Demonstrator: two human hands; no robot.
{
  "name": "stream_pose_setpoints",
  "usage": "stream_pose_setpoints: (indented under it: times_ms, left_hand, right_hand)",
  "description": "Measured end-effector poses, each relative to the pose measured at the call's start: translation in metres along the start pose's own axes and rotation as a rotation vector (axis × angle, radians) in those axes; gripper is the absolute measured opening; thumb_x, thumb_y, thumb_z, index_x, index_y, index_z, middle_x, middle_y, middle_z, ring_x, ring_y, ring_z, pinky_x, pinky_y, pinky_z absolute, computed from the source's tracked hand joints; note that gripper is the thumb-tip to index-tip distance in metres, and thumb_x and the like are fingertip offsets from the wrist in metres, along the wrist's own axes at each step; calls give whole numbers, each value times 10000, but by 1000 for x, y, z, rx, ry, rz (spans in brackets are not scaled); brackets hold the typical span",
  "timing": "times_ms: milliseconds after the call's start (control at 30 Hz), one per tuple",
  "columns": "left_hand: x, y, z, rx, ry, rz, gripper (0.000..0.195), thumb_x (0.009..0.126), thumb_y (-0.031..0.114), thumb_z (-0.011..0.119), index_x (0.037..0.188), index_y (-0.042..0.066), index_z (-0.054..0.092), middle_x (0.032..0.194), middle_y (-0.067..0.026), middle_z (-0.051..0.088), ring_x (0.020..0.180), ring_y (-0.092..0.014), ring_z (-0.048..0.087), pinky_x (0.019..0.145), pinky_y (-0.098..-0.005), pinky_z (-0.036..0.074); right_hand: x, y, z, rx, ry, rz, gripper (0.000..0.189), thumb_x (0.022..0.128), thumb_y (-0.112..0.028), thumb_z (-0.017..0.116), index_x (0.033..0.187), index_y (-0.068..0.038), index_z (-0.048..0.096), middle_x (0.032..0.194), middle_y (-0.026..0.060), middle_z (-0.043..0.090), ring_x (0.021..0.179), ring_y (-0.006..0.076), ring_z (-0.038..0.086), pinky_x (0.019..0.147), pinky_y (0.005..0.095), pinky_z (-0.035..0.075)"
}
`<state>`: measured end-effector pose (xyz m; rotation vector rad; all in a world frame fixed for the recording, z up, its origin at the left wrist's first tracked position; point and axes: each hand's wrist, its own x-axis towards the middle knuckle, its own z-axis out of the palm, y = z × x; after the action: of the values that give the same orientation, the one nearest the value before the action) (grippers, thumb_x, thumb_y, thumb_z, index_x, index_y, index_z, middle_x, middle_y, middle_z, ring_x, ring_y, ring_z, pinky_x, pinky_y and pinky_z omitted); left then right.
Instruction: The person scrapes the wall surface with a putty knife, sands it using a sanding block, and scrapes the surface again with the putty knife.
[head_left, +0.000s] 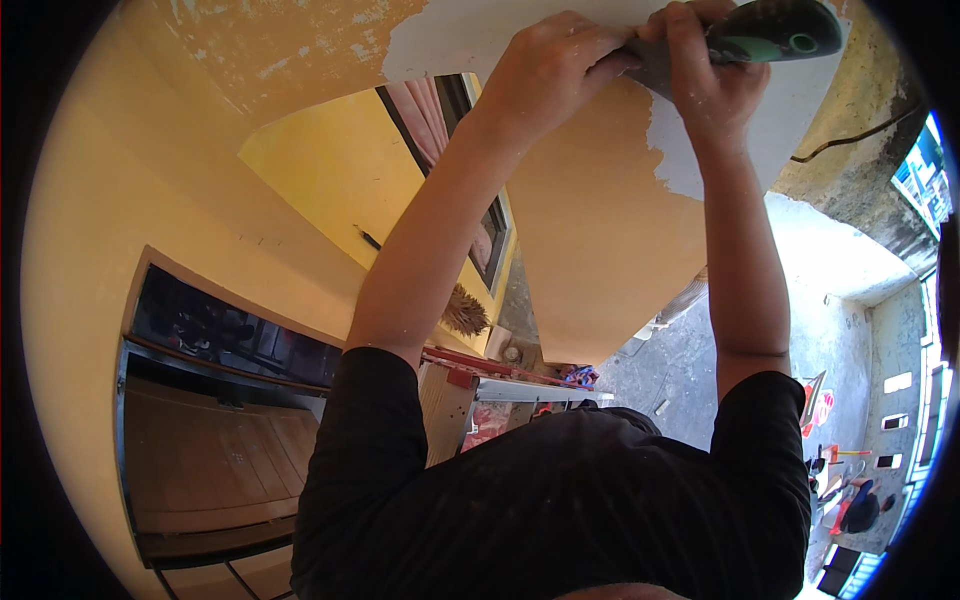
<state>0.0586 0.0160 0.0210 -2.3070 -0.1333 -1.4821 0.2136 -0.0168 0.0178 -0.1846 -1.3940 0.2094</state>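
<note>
Both my hands are raised at the top of the view, in front of a wall or ceiling surface where pale grey-white patches (450, 34) meet orange-yellow paint (600, 225) along ragged edges. My right hand (712, 82) is wrapped around a putty knife, whose black-and-green handle (780, 34) points to the right. Its metal blade (651, 67) extends left, partly covered by my fingers. My left hand (562, 67) pinches the far end of that blade between thumb and fingers. Pale specks dot both hands. Whether the blade touches the surface is hidden.
Below me stands a red-and-grey ladder (517, 388). A brown wooden door (217, 457) is at lower left, near a curtained window (424, 112). A dark cable (855, 140) juts out at upper right. Another person (862, 510) is far off at lower right.
</note>
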Motion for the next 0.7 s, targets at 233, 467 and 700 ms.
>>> stream_pose_setpoints:
  times_ms: [233,467,700]
  left_hand:
    - [-26,20,-1,-33,-72,-251,167,750,91,744,894,38,677,809,-86,674,712,-251,650,630,-321,522]
    - [2,11,-21,-55,-157,-144,169,781,105,718,943,66,688,841,-100,673,782,-274,645,688,-337,519]
    - [33,8,-22,78,-240,-38,187,777,163,723,946,88,698,847,-84,679,781,-265,623,712,-369,485]
  right_hand:
    - [-17,-6,-4,-292,22,172,119,814,-120,701,786,-35,623,664,53,657,623,107,611,574,264,480]
    - [-30,-25,-26,-482,-198,183,279,766,-248,792,831,-24,637,717,52,639,612,103,565,536,240,438]
    - [-16,-36,-49,-826,-236,150,319,784,-240,764,673,26,625,564,112,593,459,187,522,467,296,422]
